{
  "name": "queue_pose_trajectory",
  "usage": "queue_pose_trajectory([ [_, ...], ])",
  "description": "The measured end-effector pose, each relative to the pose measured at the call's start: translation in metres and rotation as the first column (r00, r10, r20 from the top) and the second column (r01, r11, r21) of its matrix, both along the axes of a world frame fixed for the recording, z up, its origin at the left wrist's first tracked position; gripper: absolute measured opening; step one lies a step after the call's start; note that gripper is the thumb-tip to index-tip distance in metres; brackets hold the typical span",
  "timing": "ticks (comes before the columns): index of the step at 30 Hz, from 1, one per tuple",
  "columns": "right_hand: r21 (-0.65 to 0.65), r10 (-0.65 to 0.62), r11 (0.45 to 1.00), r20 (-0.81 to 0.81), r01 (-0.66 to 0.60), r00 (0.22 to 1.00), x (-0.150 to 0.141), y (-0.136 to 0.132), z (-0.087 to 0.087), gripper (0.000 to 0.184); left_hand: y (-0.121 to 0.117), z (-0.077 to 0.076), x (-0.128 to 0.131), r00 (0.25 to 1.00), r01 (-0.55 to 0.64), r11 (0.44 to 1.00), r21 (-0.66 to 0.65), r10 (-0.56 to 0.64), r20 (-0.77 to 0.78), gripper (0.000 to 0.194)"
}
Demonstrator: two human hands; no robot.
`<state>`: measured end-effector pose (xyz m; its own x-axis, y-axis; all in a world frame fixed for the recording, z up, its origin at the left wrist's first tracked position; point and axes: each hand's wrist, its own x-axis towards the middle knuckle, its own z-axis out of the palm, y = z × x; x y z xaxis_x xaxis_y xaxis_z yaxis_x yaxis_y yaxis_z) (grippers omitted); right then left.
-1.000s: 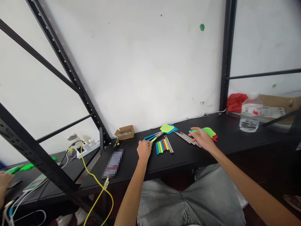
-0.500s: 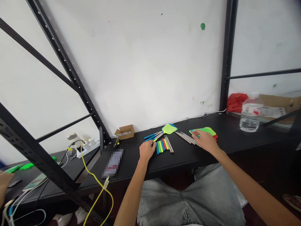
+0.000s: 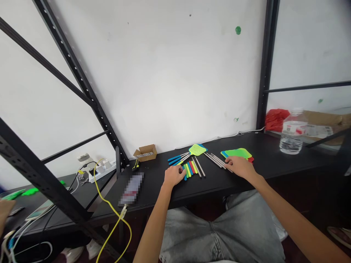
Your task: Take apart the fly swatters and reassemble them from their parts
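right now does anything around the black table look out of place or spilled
No spill shows. The yellow cable looks untidy: it hangs in a loop past the front edge of the black table, where it might snag.

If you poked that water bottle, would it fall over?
The bottle might tip if pushed near its top, since it stands upright and is taller than it is wide. It looks only partly full, so the water low down may steady it a little. Its clear sides look like thin plastic, so they would probably squash a bit.

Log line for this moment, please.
left hand: at coloured handles | right hand: at metal rods | swatters: behind, between hands
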<state>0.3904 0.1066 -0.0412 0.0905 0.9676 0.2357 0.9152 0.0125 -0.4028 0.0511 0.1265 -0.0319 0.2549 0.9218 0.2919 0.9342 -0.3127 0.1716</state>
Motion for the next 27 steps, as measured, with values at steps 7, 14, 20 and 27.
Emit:
queue_pose_trajectory([
  [7,-0.008,0.044,0.999,-0.089,-0.045,0.995,0.001,0.004,-0.006,0.027,-0.002,0.002,0.0,1.0,-0.005,1.0,-0.01,0.005,-0.002,0.023],
  [14,0.034,0.118,0.993,-0.185,-0.114,0.976,-0.001,0.003,-0.005,0.016,-0.003,0.003,0.003,0.999,-0.034,0.999,-0.017,0.034,-0.009,0.018],
  [20,-0.088,0.205,0.967,-0.279,-0.238,0.938,-0.008,-0.002,-0.002,0.025,-0.001,-0.001,0.003,0.999,-0.013,1.0,0.015,0.013,-0.033,0.022],
  [27,-0.092,0.257,0.949,-0.321,-0.3,0.912,-0.013,-0.003,-0.002,0.025,0.0,-0.003,0.001,1.0,-0.023,1.0,0.006,0.023,-0.003,0.019],
])
